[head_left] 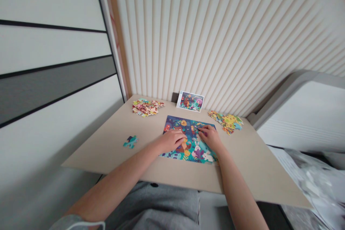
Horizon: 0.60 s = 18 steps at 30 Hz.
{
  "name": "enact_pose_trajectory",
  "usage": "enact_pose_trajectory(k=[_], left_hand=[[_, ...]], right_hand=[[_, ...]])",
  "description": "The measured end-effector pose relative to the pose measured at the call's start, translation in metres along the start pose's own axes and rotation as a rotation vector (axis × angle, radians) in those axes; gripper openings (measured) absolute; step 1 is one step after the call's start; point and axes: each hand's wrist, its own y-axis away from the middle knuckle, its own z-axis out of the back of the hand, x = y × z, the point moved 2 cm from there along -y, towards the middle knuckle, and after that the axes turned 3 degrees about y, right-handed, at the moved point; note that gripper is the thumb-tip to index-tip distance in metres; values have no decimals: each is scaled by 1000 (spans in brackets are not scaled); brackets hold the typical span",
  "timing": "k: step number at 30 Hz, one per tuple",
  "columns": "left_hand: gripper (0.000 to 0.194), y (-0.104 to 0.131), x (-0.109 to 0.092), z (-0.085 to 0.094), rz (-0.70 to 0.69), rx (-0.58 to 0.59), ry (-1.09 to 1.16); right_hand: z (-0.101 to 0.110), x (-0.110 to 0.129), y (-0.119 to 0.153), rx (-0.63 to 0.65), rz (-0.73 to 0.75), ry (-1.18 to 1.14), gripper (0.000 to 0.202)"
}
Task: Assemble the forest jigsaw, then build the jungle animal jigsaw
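A jigsaw puzzle (197, 155), largely joined, lies near the middle of the table, showing rabbits, plants and a dark blue night scene. My left hand (171, 141) rests on its left half, palm down, with fingers loosely bent and nothing visible in them. Over the upper right part is my right hand (210, 138), its thumb and fingers apart and touching the puzzle; a purple patch shows between them. The hands cover parts of the picture. Left of the puzzle lies a small blue-teal clump of pieces (130, 142).
A picture card (191, 101) leans upright at the back. Piles of loose pieces lie at the back left (147, 107) and back right (228, 121). The table (258, 165) meets a pleated curtain (172, 36) behind; clear plastic bags (312, 176) sit beyond its right edge.
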Motion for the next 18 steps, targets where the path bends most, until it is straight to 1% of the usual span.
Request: enact_pose_trajectory(k=[4,8,12,15,17,18], left_hand=[[29,1,-1,1,3,7,-15],[30,2,-1,0,8,5,-26],[30,0,-2,1,20,2,-51],[29,0,-7,11,12,6,-127],[28,6,-10,23,49,5,-233],[28,13,-10,30,94,8,-293]], right_hand=[[-3,5,0,-9,-18,91,34],[-2,11,-3,14,-25,145,31],[-2,11,-3,22,-22,117,31],[-2,3,-1,5,-14,-25,34],[0,-7,0,-50,-67,-114,37],[1,-13,0,-88,-114,-134,38]])
